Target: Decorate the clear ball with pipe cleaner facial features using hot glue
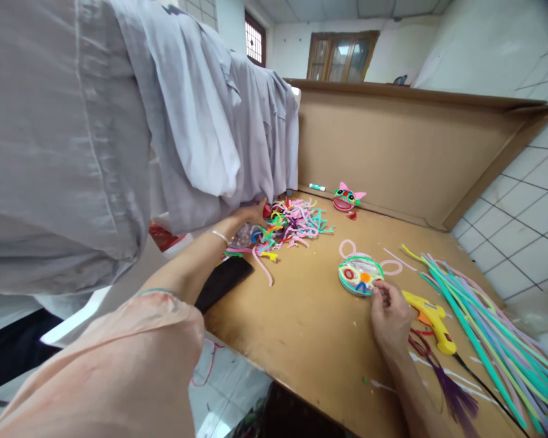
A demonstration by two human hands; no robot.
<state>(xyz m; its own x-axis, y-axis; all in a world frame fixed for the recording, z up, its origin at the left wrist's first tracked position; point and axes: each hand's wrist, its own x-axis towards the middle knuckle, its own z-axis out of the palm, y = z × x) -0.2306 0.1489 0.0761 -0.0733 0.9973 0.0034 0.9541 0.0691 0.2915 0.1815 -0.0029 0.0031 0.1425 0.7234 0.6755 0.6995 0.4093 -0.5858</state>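
Observation:
My left hand (257,213) reaches to the far left of the table, at the edge of a tangled heap of short coloured pipe cleaners (296,222). Its fingers are partly hidden among the pieces and I cannot tell whether they grip any. My right hand (389,311) is closed in a pinch at the right edge of a round pipe-cleaner face (361,293), where a bit of red shows at the fingertips. The face has a green rim, a red ring (349,274), an orange centre and a blue piece. Two pink loops (391,267) lie beside it.
A yellow glue gun (432,316), a purple tassel (454,389) and a bundle of long pipe cleaners (488,334) lie at right. A finished cat-like face (346,198) and a marker (317,187) sit by the cardboard wall (369,146). Grey cloth (196,121) hangs at left.

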